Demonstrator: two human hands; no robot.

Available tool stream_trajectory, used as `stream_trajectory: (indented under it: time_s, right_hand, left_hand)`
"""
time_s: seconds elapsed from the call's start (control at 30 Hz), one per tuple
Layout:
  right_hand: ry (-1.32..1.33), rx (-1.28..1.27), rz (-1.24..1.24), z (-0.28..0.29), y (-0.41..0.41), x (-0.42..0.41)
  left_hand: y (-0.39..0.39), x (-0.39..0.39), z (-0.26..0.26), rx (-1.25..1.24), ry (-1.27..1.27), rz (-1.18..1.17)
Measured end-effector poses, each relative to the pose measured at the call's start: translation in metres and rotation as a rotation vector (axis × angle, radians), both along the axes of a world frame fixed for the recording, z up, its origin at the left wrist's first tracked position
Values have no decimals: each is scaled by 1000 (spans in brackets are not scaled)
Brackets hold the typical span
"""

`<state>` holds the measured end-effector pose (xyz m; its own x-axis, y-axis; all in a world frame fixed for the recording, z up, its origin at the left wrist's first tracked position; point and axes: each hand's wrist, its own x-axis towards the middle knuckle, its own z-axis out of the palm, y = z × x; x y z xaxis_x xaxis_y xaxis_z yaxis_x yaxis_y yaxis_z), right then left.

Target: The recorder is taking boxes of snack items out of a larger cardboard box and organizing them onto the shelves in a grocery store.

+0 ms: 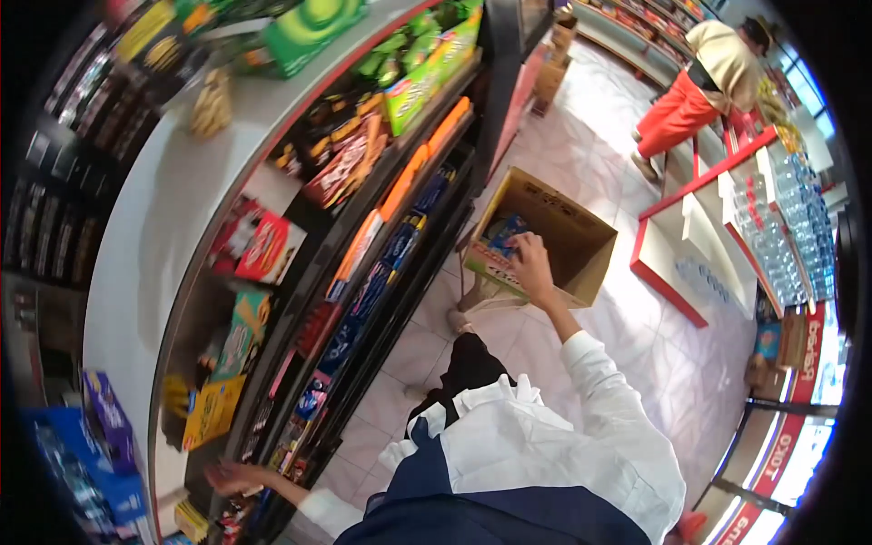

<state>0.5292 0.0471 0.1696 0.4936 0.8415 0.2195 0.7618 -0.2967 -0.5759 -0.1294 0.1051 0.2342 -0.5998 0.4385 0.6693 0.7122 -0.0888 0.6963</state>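
My left hand [235, 475], blurred, is at the lower left by the counter shelf [176, 473]. No item shows in it, and its fingers look loosely spread. Nearby stands a yellow display box [214, 412]. My right hand [531, 264] reaches over the near side of an open cardboard carton [572, 231] in front of me. Its fingertips are bent beside a blue packet [506, 231] inside; whether they grip it is hidden. A printed green and pink panel [494, 262] lies along the carton's near left side, below the hand.
A tiered snack rack [381, 266] runs along my left, under a white countertop [136, 238]. Ahead to the right, a person [708, 75] bends over a red-edged white shelf unit [681, 259] with water bottles [783, 225]. Stacked boxes [555, 61] stand beyond the carton on the tiled floor [545, 153].
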Motion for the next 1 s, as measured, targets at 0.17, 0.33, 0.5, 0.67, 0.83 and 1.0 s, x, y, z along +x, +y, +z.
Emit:
stream_trajectory:
  time_s: [0.17, 0.33, 0.5, 0.67, 0.83, 1.0]
  right_hand:
    - [267, -325, -206, -144, -26, 126]
    - [542, -467, -509, -302, -49, 187]
    - [1419, -229, -583, -292, 21, 104]
    - [1563, -90, -639, -268, 46, 133]
    - [1545, 91, -675, -365, 34, 132]
    - [1630, 79, -642, -325, 48, 112]
  left_hand:
    - [-72, 94, -96, -186, -67, -21]
    - [-115, 191, -174, -1050, 710, -869]
    - [-127, 203, -148, -1664, 34, -804]
    - [-107, 219, -132, -1614, -254, -808]
    - [-94, 244, -123, -1685, -247, -873]
    - [-99, 251, -120, -1749, -261, -843]
